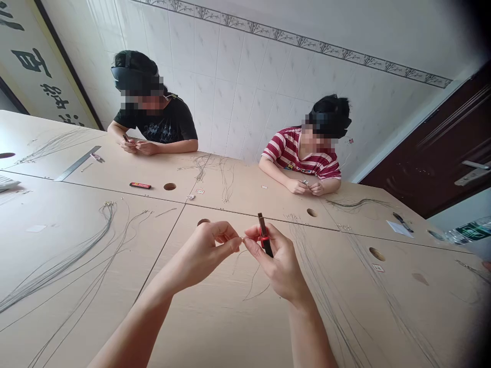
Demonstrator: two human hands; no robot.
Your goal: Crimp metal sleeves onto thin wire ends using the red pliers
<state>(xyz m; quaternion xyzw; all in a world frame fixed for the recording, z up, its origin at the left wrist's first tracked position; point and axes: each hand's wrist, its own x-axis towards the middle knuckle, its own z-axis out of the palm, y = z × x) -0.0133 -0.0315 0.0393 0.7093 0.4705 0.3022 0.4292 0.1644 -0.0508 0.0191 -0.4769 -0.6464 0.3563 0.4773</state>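
Head view — left fingers [229, 247] pinch thread [243, 240], right fingers [256, 251] hold a tool [266, 246] — far table edge [230, 160] well beyond.

l hand [205, 250] & r hand [282, 263] both pinching, v. close tog.

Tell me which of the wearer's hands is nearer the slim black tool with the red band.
Right. The right hand holds the slim black tool with the red band; the left hand is apart from it, just to its left.

Left fingers [230, 246], right fingers [256, 252] around red-black tool [264, 240], scattered wires [103, 236]
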